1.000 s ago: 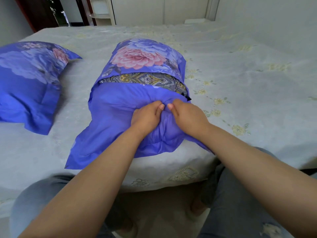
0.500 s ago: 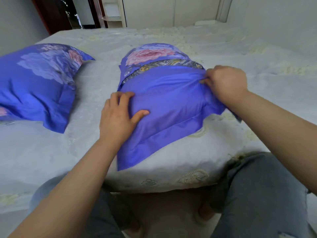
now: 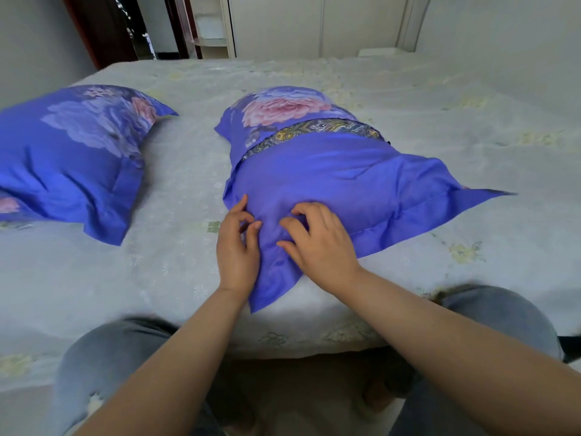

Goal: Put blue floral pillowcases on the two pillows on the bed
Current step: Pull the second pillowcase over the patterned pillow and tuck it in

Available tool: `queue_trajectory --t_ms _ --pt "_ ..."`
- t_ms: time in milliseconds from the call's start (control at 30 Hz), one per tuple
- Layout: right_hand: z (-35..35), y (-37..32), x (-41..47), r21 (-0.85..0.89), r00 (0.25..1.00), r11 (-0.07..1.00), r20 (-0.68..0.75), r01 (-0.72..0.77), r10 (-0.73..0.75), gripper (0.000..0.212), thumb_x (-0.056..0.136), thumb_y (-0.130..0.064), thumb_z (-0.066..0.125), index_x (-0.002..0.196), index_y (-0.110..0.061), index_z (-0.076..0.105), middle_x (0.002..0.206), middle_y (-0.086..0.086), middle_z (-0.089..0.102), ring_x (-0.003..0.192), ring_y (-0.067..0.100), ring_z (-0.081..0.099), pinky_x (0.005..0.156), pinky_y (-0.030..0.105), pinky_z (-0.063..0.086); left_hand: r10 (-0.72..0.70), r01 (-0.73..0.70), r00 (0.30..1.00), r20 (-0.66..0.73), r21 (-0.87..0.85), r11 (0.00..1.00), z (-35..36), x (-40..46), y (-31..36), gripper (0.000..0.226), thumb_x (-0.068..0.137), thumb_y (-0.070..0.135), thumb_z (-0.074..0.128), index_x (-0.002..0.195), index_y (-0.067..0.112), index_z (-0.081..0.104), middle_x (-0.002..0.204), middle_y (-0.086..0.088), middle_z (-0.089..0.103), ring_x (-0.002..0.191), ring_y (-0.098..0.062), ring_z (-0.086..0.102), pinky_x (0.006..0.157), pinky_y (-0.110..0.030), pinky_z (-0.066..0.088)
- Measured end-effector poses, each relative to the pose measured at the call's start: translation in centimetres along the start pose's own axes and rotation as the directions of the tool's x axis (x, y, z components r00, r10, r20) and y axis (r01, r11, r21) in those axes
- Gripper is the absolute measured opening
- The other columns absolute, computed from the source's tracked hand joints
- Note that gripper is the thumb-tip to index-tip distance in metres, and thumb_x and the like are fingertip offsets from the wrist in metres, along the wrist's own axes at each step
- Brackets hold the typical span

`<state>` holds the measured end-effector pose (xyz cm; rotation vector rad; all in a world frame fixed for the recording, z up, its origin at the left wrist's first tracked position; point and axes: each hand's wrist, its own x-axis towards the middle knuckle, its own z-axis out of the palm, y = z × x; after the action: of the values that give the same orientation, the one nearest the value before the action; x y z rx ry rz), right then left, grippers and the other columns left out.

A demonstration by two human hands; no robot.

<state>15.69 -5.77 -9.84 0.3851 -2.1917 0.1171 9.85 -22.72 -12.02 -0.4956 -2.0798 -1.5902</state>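
Note:
The middle pillow [image 3: 314, 129] lies on the bed, mostly inside a blue floral pillowcase [image 3: 339, 174]. A patterned strip of the pillow shows through the gap in the case's back. My left hand [image 3: 237, 247] curls its fingers into the near left edge of the case. Beside it, my right hand [image 3: 319, 243] claws into the fabric at the near end. The case's flat border spreads to the right and hangs toward me. A second pillow [image 3: 72, 158], fully covered in the same blue floral fabric, lies at the left.
The bed [image 3: 440, 240] has a pale sheet with small yellow flowers, and its near edge meets my knees. White wardrobe doors and a dark doorway stand beyond the far side.
Both hands have returned to the near end of the pillowcase. The right hand left the case's far right side, and the left hand slid right. The case's right corner now lies spread out flat.

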Motion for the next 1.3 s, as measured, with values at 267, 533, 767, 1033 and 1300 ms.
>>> queue_trajectory --t_ms 267,533,767,1033,1300 --pt "-0.9 0.1 3.8 0.044 0.983 0.998 -0.177 -0.039 0.046 0.018 0.101 -0.025 0.071 0.086 -0.015 0.067 0.118 0.013 0.063 0.098 0.038 0.061 0.074 0.043 0.049 0.097 -0.108 0.992 0.077 0.152 0.983 -0.6 6.9 1.4 0.016 0.108 0.027 0.041 0.111 0.014 0.051 0.088 -0.004 0.064 0.074 -0.036 0.060 0.065 -0.042 0.041" --pt "1.4 2.6 4.5 0.085 0.795 0.804 0.245 -0.588 0.555 0.020 0.107 -0.036 0.051 0.099 -0.018 0.050 0.074 0.008 0.063 0.066 0.040 0.058 0.058 0.043 0.043 -0.293 0.191 0.641 0.709 0.222 0.956 0.2 10.7 1.9 0.025 0.104 0.039 0.052 0.088 0.023 0.063 0.080 0.009 0.061 0.074 -0.009 0.052 0.075 -0.033 0.045" --pt "2.3 5.5 5.4 0.256 0.603 0.586 0.595 -0.769 0.531 0.015 0.099 -0.032 0.065 0.091 -0.019 0.065 0.088 0.003 0.069 0.083 0.027 0.063 0.079 0.041 0.050 -0.207 0.138 0.548 0.811 0.157 0.978 -2.1 11.1 2.4 0.024 0.100 0.039 0.067 0.085 0.021 0.073 0.074 0.009 0.062 0.069 -0.007 0.052 0.070 -0.027 0.045" --pt "0.7 1.5 3.9 0.045 0.725 0.825 0.506 -0.563 0.467 0.032 0.104 -0.054 0.050 0.105 -0.026 0.066 0.097 0.004 0.071 0.089 0.036 0.065 0.073 0.044 0.049 -0.235 0.062 0.549 0.802 0.241 0.968 0.0 11.6 1.8 0.038 0.105 0.038 0.055 0.071 0.023 0.054 0.068 0.009 0.048 0.068 -0.010 0.041 0.071 -0.032 0.037" --pt "0.6 5.0 2.9 0.476 0.597 0.378 0.497 -0.794 0.630 0.028 0.100 -0.028 0.061 0.073 -0.021 0.059 0.070 -0.007 0.054 0.068 0.014 0.048 0.068 0.035 0.042 0.066 -0.267 0.878 0.474 0.371 0.889 0.0 8.4 5.3 0.024 0.090 0.046 0.075 0.087 0.025 0.063 0.088 0.005 0.064 0.086 -0.021 0.059 0.073 -0.036 0.047"
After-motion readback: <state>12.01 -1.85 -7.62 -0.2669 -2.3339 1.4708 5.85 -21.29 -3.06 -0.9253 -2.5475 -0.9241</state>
